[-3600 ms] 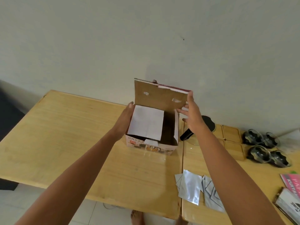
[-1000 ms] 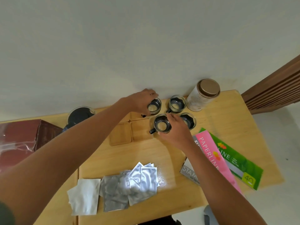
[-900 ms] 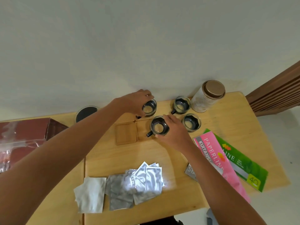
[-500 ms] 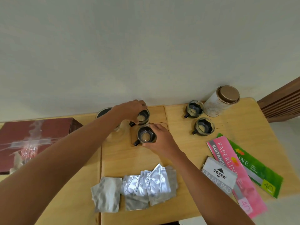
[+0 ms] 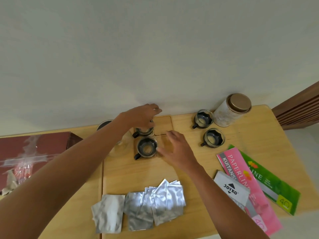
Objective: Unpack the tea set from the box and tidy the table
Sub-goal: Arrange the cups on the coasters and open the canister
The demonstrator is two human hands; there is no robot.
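Far to the left of the near cup (image 5: 147,147) lies the dark red box (image 5: 32,156), shut, on the table (image 5: 131,171). Between the box and this cup stands a clear glass teapot (image 5: 119,144) with a dark lid, partly hidden under your left arm. Your left hand (image 5: 142,116) hovers just behind the near cup, over a second cup (image 5: 143,131); its fingers are loosely bent and spread, and I judge that they hold nothing, though the cup rim is partly covered. The near cup stands upright on a wooden coaster (image 5: 151,156), its black handle pointing to you. Your right hand (image 5: 174,150) is just to the right of it, palm down, fingers straight and relaxed, gripping nothing. Further right, well apart, two more cups (image 5: 214,137) stand near a round tin (image 5: 232,110). In front of the near cup lie silver foil packets (image 5: 143,202). These cups look like thin glass in a black holder: light, stiff, slippery and easy to break. Take each one by the handle or around the holder, not by the glass rim.
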